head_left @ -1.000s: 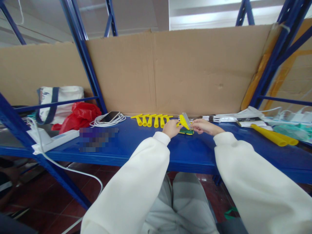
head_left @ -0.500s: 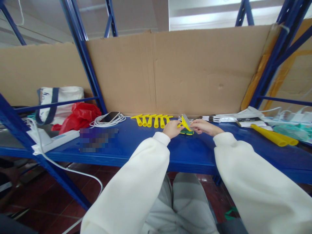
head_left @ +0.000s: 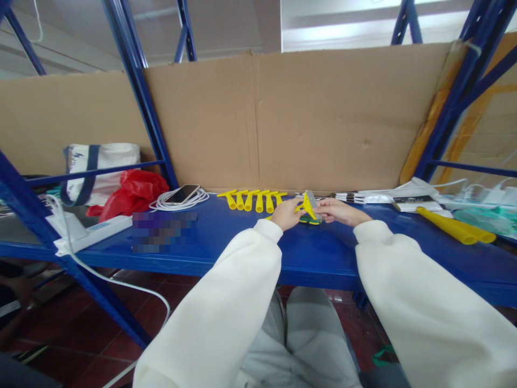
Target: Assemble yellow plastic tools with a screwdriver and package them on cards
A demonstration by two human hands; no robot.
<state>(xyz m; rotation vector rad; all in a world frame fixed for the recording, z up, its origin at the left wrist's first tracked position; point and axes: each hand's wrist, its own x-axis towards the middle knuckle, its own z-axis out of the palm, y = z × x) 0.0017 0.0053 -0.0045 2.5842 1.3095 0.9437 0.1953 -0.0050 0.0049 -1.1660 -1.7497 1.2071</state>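
Note:
My left hand (head_left: 286, 214) is closed round the handle of a yellow squeegee-like tool (head_left: 309, 206), held tilted just above the blue shelf. Its flat, greyish see-through blade points up and away from me. My right hand (head_left: 338, 210) pinches the blade's right edge with thumb and fingers. Beneath the tool lies a green and yellow item (head_left: 310, 220), partly covered, its kind unclear. Left of my hands, several yellow T-shaped handles (head_left: 259, 201) stand in a row by the cardboard.
A phone (head_left: 183, 194) rests on a coiled white cable (head_left: 161, 202) at left, near a red plastic bag (head_left: 141, 188) and a white power strip (head_left: 100, 233). Yellow tubes (head_left: 452, 226) and white packets (head_left: 418, 203) lie at right. Cardboard (head_left: 315, 118) walls the back.
The yellow squeegee-like tool has turned slightly, its blade shifting a little right and a yellow end now showing beside my left wrist. Both hands keep nearly the same place and grip.

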